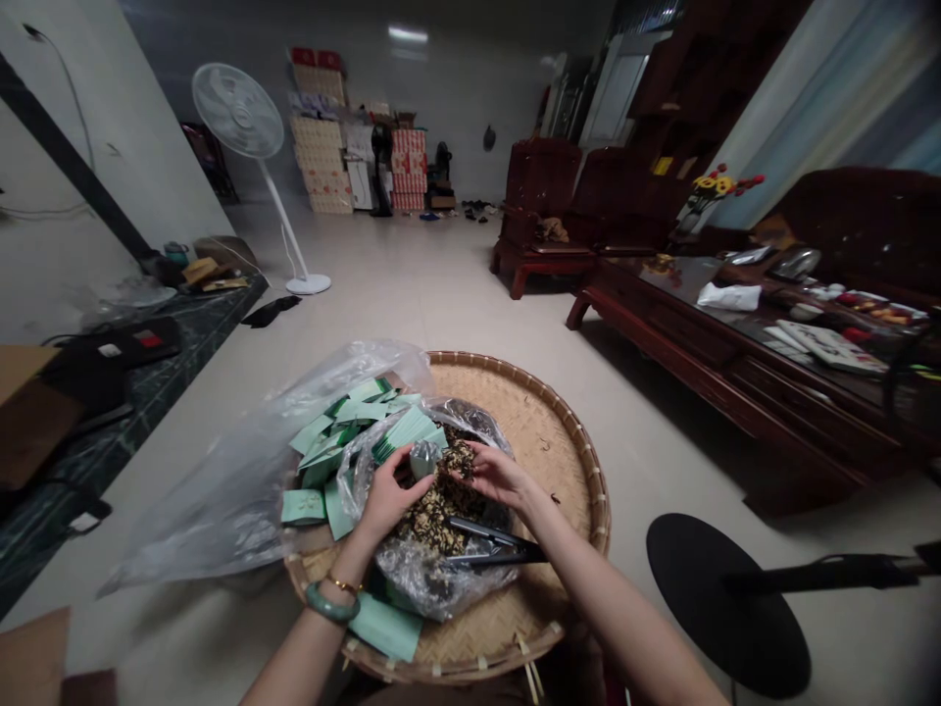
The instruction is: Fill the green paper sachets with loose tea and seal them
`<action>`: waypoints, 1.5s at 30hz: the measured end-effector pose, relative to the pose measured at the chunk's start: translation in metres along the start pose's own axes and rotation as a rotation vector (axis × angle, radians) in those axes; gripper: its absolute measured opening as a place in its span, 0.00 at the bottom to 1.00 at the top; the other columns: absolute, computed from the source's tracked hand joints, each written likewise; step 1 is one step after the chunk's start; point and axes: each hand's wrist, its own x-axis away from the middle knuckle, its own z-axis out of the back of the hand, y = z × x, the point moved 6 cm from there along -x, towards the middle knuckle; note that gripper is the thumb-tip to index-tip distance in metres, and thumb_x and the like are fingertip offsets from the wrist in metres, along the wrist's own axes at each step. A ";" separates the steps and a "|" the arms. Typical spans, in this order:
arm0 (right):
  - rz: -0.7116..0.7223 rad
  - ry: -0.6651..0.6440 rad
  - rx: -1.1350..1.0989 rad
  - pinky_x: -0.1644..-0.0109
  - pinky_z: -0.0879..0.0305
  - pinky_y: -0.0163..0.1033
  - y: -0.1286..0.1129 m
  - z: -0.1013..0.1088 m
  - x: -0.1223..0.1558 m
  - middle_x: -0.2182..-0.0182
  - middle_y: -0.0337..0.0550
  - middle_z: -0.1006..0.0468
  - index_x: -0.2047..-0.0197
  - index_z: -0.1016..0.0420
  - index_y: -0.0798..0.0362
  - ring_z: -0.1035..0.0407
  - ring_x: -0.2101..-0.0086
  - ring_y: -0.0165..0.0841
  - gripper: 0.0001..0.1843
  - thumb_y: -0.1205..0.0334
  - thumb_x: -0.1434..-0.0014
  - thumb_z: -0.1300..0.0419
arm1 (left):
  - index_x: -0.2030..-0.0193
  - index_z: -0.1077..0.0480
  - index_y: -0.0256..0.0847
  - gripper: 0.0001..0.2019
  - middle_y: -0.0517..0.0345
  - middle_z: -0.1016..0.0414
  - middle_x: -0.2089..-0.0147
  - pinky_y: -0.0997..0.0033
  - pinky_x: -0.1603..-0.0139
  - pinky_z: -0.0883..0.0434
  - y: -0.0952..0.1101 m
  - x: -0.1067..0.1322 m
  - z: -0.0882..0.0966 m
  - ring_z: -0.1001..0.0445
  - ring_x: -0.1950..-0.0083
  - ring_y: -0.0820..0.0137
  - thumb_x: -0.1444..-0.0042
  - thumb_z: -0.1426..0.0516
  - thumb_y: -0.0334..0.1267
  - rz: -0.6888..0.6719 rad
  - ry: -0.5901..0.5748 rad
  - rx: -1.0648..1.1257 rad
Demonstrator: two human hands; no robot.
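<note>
While the left wrist nearest us wears one green bangle and one gold-coloured bracelet, the woven tray below bears one clear bag of loose dried mix, with one black two-armed tool lying across it. Just beyond, the left hand curls thumb and fingers in a ring around one small pouch, above the mix. We judge the pouch light, thin and floppy, apt to slip or crumple; the upper edge is where we would hold it, without squeezing. Beside it, the right hand has fingertips slightly apart and, as far as the dim view lets us judge, closed around a clump of the mix. That should be very light, dry and brittle, so a loose pinch suits it.

To the left we see well over a dozen green packets, too overlapped for an exact count, next to one big plastic bag. Farther off we count one long low table, two wooden chairs, one white standing fan and, by the back wall, two main stacks of cartons.
</note>
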 end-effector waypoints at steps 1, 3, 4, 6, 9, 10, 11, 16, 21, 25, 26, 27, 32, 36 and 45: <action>-0.016 -0.028 -0.077 0.51 0.30 0.42 -0.001 -0.004 0.002 0.68 0.36 0.25 0.57 0.31 0.50 0.30 0.66 0.29 0.23 0.67 0.60 0.44 | 0.51 0.31 0.35 0.28 0.47 0.23 0.53 0.54 0.48 0.27 -0.001 0.000 0.000 0.23 0.53 0.58 0.61 0.34 0.42 -0.008 0.000 -0.009; -0.052 -0.057 -0.219 0.50 0.31 0.42 -0.004 -0.009 0.006 0.63 0.38 0.24 0.57 0.31 0.50 0.29 0.61 0.31 0.24 0.69 0.62 0.44 | 0.51 0.31 0.35 0.28 0.47 0.23 0.53 0.55 0.48 0.28 -0.003 0.001 0.001 0.23 0.53 0.59 0.60 0.35 0.42 -0.029 -0.001 -0.046; -0.058 -0.041 -0.242 0.50 0.31 0.42 -0.007 -0.009 0.008 0.64 0.38 0.24 0.57 0.31 0.50 0.29 0.61 0.32 0.24 0.69 0.62 0.44 | 0.50 0.31 0.35 0.27 0.47 0.23 0.52 0.55 0.48 0.28 -0.003 0.001 0.001 0.23 0.53 0.59 0.59 0.35 0.41 -0.043 -0.001 -0.076; -0.051 0.017 -0.208 0.51 0.31 0.43 -0.016 -0.006 0.014 0.64 0.37 0.25 0.57 0.32 0.50 0.29 0.62 0.31 0.25 0.70 0.62 0.43 | 0.49 0.31 0.35 0.27 0.47 0.24 0.51 0.55 0.48 0.28 -0.004 0.001 0.000 0.24 0.51 0.59 0.58 0.35 0.40 -0.079 -0.002 -0.149; 0.003 0.038 -0.008 0.55 0.31 0.40 -0.040 -0.008 0.024 0.60 0.37 0.26 0.54 0.32 0.48 0.30 0.62 0.32 0.28 0.71 0.63 0.40 | 0.49 0.31 0.37 0.25 0.47 0.24 0.51 0.57 0.48 0.29 -0.002 0.003 -0.004 0.25 0.50 0.60 0.56 0.36 0.39 -0.146 -0.011 -0.258; 0.036 0.022 0.079 0.56 0.32 0.39 -0.050 -0.011 0.027 0.58 0.38 0.26 0.54 0.32 0.48 0.30 0.62 0.32 0.28 0.71 0.62 0.39 | 0.49 0.30 0.38 0.25 0.48 0.24 0.50 0.57 0.48 0.29 0.000 0.004 -0.006 0.26 0.50 0.60 0.55 0.36 0.38 -0.169 -0.015 -0.286; 0.071 0.004 0.167 0.56 0.33 0.38 -0.060 -0.014 0.029 0.57 0.39 0.27 0.54 0.32 0.49 0.31 0.61 0.32 0.28 0.71 0.62 0.38 | 0.49 0.30 0.38 0.24 0.48 0.24 0.50 0.57 0.48 0.29 0.002 0.005 -0.008 0.26 0.50 0.60 0.55 0.36 0.37 -0.190 -0.015 -0.308; 0.141 -0.057 0.619 0.61 0.36 0.36 -0.085 -0.033 0.032 0.61 0.38 0.28 0.54 0.32 0.51 0.34 0.64 0.32 0.24 0.72 0.58 0.42 | 0.49 0.30 0.40 0.24 0.50 0.24 0.51 0.57 0.47 0.30 0.012 0.009 -0.017 0.27 0.50 0.61 0.57 0.37 0.31 -0.249 -0.001 -0.362; 0.268 -0.031 1.068 0.57 0.37 0.39 -0.090 -0.051 0.030 0.62 0.41 0.27 0.59 0.29 0.53 0.34 0.61 0.35 0.21 0.76 0.58 0.45 | 0.48 0.31 0.41 0.25 0.51 0.25 0.50 0.57 0.47 0.31 0.017 0.011 -0.022 0.28 0.49 0.60 0.57 0.38 0.29 -0.285 -0.035 -0.391; 0.332 -0.033 1.266 0.56 0.37 0.40 -0.092 -0.062 0.031 0.61 0.43 0.26 0.59 0.27 0.53 0.34 0.60 0.36 0.21 0.78 0.58 0.44 | 0.48 0.31 0.41 0.26 0.51 0.25 0.50 0.56 0.47 0.31 0.015 0.012 -0.022 0.28 0.49 0.60 0.57 0.38 0.28 -0.265 -0.050 -0.396; 0.334 -0.030 1.289 0.56 0.37 0.40 -0.093 -0.064 0.031 0.61 0.44 0.27 0.59 0.27 0.53 0.34 0.60 0.36 0.21 0.78 0.58 0.44 | 0.48 0.31 0.41 0.26 0.51 0.25 0.50 0.56 0.46 0.31 0.015 0.012 -0.022 0.28 0.49 0.60 0.58 0.38 0.27 -0.259 -0.050 -0.397; 0.333 -0.021 1.305 0.56 0.37 0.40 -0.093 -0.065 0.032 0.61 0.44 0.27 0.59 0.27 0.53 0.34 0.60 0.36 0.21 0.79 0.58 0.43 | 0.48 0.31 0.41 0.27 0.51 0.25 0.50 0.56 0.46 0.31 0.014 0.012 -0.022 0.28 0.49 0.60 0.58 0.38 0.27 -0.254 -0.050 -0.397; 0.380 0.032 1.293 0.54 0.35 0.41 -0.091 -0.069 0.035 0.58 0.45 0.29 0.55 0.28 0.53 0.33 0.59 0.35 0.24 0.79 0.55 0.42 | 0.48 0.31 0.41 0.26 0.51 0.25 0.49 0.55 0.46 0.32 0.014 0.013 -0.022 0.28 0.48 0.59 0.57 0.37 0.29 -0.247 -0.044 -0.394; 0.451 0.046 1.267 0.55 0.33 0.41 -0.084 -0.070 0.036 0.58 0.46 0.28 0.53 0.29 0.53 0.31 0.59 0.35 0.24 0.79 0.53 0.42 | 0.48 0.31 0.39 0.25 0.49 0.25 0.49 0.56 0.46 0.32 0.014 0.012 -0.022 0.28 0.48 0.59 0.56 0.37 0.29 -0.235 -0.041 -0.402; 0.527 -0.027 1.389 0.53 0.35 0.39 -0.071 -0.072 0.032 0.60 0.45 0.21 0.53 0.26 0.53 0.28 0.58 0.36 0.24 0.81 0.51 0.44 | 0.49 0.31 0.40 0.25 0.51 0.25 0.51 0.58 0.47 0.31 0.009 0.011 -0.021 0.28 0.50 0.60 0.58 0.37 0.29 -0.225 -0.029 -0.401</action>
